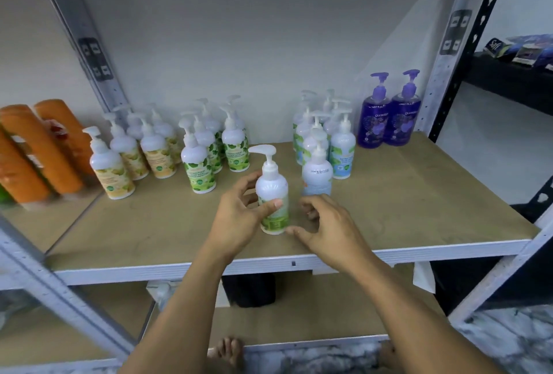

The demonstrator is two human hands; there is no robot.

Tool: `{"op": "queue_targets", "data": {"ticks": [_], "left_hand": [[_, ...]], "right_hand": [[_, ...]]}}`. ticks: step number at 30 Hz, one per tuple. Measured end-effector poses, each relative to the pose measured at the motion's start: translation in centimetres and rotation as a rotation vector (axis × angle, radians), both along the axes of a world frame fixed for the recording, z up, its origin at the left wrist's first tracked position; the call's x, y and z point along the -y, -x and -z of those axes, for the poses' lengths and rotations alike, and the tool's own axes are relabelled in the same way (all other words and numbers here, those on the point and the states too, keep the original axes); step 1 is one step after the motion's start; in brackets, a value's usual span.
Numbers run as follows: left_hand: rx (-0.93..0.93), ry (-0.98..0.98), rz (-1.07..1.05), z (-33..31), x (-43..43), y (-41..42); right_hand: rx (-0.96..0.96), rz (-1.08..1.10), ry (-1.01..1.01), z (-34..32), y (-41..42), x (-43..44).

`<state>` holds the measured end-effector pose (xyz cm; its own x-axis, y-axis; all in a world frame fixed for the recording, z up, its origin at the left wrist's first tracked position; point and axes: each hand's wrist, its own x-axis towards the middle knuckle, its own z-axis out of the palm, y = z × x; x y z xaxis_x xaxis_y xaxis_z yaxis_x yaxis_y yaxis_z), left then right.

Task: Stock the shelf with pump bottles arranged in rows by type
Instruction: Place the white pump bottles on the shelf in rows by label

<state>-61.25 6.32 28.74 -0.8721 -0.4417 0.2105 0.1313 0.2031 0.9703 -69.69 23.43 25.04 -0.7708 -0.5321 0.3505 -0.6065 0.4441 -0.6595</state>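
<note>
**Left grip (239,218) holding one green-label bottle (270,188)**

It stands on the shelf (419,209), clasped mid-body; right grip (326,224) hovers loose just right of its base. I judge it light, rigid, slick: take the body, not the pump (263,150). Beyond: two purple bottles (389,122); yellow group (140,149), green group (209,149), blue group (329,140) overlap, roughly six each.

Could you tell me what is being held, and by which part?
The left hand grips the green-labelled pump bottle around its body, thumb across the label; the right hand holds nothing.

Two purple pump bottles (375,116), several orange bottles (45,149), three clusters of white pump bottles (196,164), each count unclear.
</note>
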Motion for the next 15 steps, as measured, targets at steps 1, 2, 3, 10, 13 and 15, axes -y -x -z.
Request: {"op": "queue_targets", "data": {"ticks": [1,2,3,10,13,15], "left_hand": [[-0.008,0.003,-0.041,0.2,0.6,0.0],[-0.018,0.001,-0.082,0.4,1.2,0.0],[-0.029,0.001,-0.121,0.5,1.8,0.0],[0.131,0.021,-0.031,2.2,5.8,-0.2],[0.200,0.089,0.019,3.0,6.6,-0.1],[0.197,0.107,-0.012,3.4,6.8,0.4]], "right_hand": [[-0.027,0.020,0.028,0.2,0.3,-0.3],[-0.042,0.059,0.065,0.3,0.6,-0.6],[-0.052,0.108,0.098,0.3,1.0,-0.9],[-0.106,0.308,-0.341,0.4,4.1,-3.7],[-0.066,0.294,-0.498,0.5,5.0,-4.5],[-0.076,0.270,-0.565,0.7,5.4,-4.6]]}}
